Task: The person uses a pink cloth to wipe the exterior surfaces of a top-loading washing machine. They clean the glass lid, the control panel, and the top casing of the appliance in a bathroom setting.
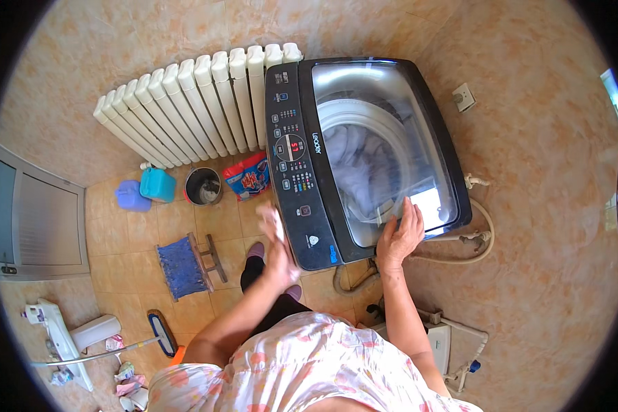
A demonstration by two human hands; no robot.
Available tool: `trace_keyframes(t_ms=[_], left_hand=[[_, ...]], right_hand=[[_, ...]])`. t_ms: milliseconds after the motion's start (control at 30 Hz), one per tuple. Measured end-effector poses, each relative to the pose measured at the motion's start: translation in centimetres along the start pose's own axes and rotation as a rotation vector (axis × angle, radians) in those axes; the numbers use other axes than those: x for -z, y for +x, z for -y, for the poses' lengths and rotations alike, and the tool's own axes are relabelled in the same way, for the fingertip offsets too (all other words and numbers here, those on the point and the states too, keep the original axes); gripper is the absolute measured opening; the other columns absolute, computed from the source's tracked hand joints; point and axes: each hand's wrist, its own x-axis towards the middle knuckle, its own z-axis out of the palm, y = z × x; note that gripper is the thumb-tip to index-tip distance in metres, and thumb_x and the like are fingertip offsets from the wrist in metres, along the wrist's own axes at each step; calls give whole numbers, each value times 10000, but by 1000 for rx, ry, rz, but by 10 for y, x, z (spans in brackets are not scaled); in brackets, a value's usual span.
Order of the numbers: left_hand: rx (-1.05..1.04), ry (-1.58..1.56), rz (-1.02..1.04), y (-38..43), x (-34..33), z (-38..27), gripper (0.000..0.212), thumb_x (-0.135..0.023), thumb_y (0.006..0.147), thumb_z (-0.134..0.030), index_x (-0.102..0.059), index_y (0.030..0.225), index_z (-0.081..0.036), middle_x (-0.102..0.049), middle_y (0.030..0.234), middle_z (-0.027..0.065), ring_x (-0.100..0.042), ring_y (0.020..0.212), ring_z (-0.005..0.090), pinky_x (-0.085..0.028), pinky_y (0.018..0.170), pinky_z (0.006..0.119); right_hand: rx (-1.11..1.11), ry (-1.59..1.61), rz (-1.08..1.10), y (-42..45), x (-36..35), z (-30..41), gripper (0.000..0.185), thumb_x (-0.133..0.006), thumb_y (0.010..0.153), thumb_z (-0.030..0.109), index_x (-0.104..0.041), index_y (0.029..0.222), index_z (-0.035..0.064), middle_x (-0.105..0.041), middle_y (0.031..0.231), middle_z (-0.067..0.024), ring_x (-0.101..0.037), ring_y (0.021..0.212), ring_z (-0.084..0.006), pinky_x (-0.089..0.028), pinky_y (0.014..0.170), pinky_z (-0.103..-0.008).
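Note:
A top-loading Leader washing machine [316, 232] stands in front of me with its transparent lid [360, 77] down. Pale wet laundry [353, 159] shows through the lid inside the drum, and red digits glow on the dark control panel [288, 170]. My right hand [399, 237] lies on the lid's near right part, its fingers extended and nothing seen in its grasp. Beside the machine's left edge is my left hand [278, 247], its fingers blurred. A whitish patch shows along its palm; whether that is cloth or glare is unclear.
A white radiator [185, 113] lines the wall. Below it are purple [134, 196] and turquoise jugs [158, 185], a metal bucket [203, 186] and a detergent bag [247, 176]. A blue folding stool [184, 268] and a mop [162, 332] are at left. Hoses [486, 226] run at right.

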Motion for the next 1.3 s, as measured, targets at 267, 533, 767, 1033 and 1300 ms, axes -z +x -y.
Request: trace_keyframes(t_ms=[267,533,767,1033,1300], left_hand=[[-314,41,141,76,-5,-39,602,-364,1085,-498,-309,1534,-102,-504,1445,67,-525,1291,157,-485,1046,382],[-112,29,-75,-60,31,89,518,-404,1083,-444,-297,1517,-184,-476,1253,3,-510,1163,156,-447,1004,355],[-62,21,143,23,-9,-26,636,-404,1036,-610,-438,1455,-133,-571,1380,26,-573,1230,167,-490,1034,384],[-481,623,17,72,6,-42,729,-399,1057,-557,-281,1574,-56,-438,1517,119,-472,1355,222,-377,1104,351],[-384,384,129,25,24,-3,564,-385,1085,-482,-365,1498,-99,-498,1238,0,-499,1091,86,-426,909,260]], right_hand=[[20,13,-8,1,0,0,562,-639,837,48,-556,1391,88,-632,1311,-114,-514,1302,-342,-348,1083,-486],[12,13,-1,0,0,3,556,-655,841,52,-550,1387,74,-622,1311,-116,-508,1306,-343,-348,1076,-490],[10,12,-6,0,3,3,545,-658,850,64,-552,1385,61,-610,1327,-135,-500,1310,-355,-346,1074,-493],[-18,30,-20,2,4,7,518,-657,854,55,-564,1364,47,-611,1330,-145,-501,1312,-369,-353,1075,-494],[-44,0,29,3,8,10,524,-649,836,37,-574,1354,46,-609,1347,-142,-501,1320,-370,-350,1087,-495]])
